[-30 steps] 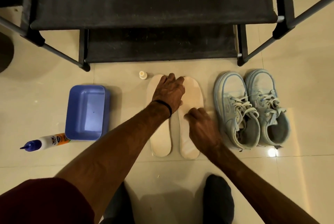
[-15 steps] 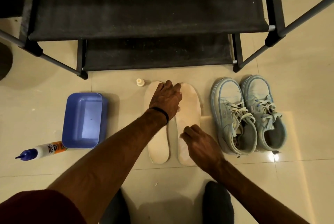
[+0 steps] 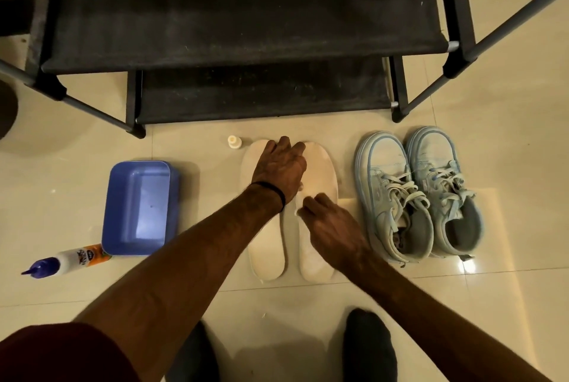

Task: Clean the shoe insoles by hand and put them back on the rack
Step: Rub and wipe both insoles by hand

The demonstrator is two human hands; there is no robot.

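- At the far left of the tiled floor [image 3: 508, 166], a white bottle [image 3: 66, 261] with a purple pointed cap lies on its side, its base end touching the near corner of the tub.
- Just to its right sits a blue rectangular plastic tub [image 3: 140, 207], open side up.
- Across the top of the view stands a black shoe rack [image 3: 240, 11] with two dark fabric shelves, the lower one close to the floor.
- A small white cap [image 3: 234, 142] stands on the floor just beyond the toe of the left insole.
- The two cream insoles lie flat on the floor side by side in front of the rack, toes pointing toward it, between the tub and the shoes.
- Your left hand [image 3: 281, 167] rests palm down with fingers spread across the toe ends of both the left insole [image 3: 266, 255] and the right insole [image 3: 317, 172]; a black band circles that wrist.
- Your right hand [image 3: 329, 224] sits over the middle of the right insole with its fingers curled down onto the surface; you cannot tell whether they pinch anything.
- Just right of the insoles, a pair of pale blue lace-up shoes [image 3: 421, 193] stands side by side, toes toward the rack.
- At the bottom edge, your dark socked feet [image 3: 369, 347] stand on the floor, and a maroon sleeve [image 3: 55, 354] covers your left upper arm.
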